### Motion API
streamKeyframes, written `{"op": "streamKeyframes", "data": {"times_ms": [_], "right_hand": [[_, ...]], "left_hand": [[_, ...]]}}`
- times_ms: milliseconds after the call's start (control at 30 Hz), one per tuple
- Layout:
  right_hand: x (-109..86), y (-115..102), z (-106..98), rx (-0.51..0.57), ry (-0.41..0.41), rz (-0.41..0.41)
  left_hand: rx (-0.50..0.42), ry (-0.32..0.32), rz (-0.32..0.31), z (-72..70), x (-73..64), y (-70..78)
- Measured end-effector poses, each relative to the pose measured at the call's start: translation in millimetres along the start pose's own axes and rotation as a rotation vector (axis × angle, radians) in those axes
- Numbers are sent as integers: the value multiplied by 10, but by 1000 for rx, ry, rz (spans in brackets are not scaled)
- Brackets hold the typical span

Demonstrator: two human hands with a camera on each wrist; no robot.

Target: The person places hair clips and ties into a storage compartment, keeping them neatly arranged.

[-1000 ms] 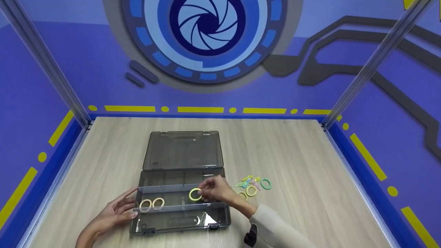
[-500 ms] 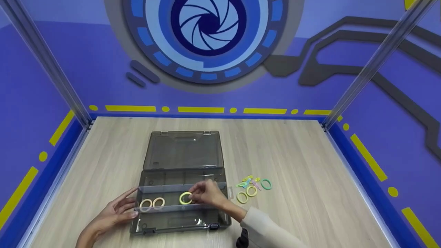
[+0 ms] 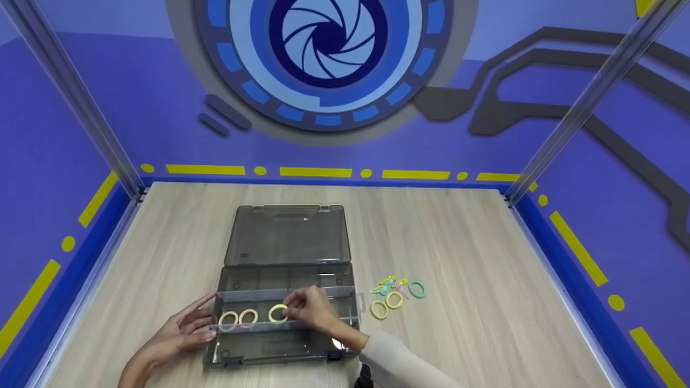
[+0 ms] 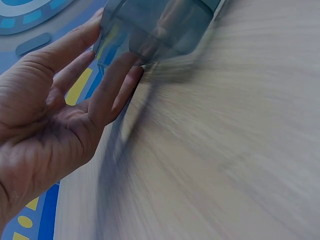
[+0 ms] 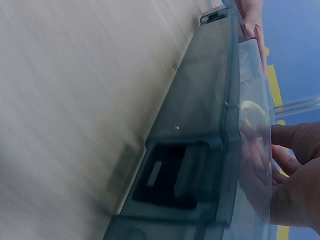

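1. Right hand (image 3: 311, 308) dips into the box (image 3: 275, 345), forearm angled in from four o'clock, fingertips pinching a yellow ring (image 3: 270, 314).
2. That ring's in the middle slot, peach rings (image 3: 239, 320) at its nine o'clock. Can't tell if it touches bottom.
3. Left hand (image 3: 173, 335) is spread, fingers resting against the box's nine o'clock end.
4. Clips (image 3: 387, 286) lie outside, around two.

Head cam looks forward and down over the table (image 3: 474, 291) – wrist cams are way closer, tilted: left catches the end of the box (image 4: 192, 30), right looks along its front – all three share it.
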State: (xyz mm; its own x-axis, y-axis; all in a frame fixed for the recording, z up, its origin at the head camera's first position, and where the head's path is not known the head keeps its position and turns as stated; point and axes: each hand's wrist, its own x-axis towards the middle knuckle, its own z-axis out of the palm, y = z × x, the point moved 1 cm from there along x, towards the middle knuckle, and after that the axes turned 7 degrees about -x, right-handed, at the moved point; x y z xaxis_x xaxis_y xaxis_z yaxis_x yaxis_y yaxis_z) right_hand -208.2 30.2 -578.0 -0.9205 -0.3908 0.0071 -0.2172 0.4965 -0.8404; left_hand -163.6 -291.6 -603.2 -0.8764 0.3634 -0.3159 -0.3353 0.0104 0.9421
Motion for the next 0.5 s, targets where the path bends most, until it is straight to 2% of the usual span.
{"op": "streamKeyframes", "data": {"times_ms": [167,367,500], "right_hand": [[53,-56,108,-84,23,-31],[96,-74,184,-171,37,-48],[97,-77,222,-204,48,-57]], "left_hand": [[-6,-12,19,-20,-6,-3],[12,38,-30,15,9,10],[17,43,-32,14,4,7]]}}
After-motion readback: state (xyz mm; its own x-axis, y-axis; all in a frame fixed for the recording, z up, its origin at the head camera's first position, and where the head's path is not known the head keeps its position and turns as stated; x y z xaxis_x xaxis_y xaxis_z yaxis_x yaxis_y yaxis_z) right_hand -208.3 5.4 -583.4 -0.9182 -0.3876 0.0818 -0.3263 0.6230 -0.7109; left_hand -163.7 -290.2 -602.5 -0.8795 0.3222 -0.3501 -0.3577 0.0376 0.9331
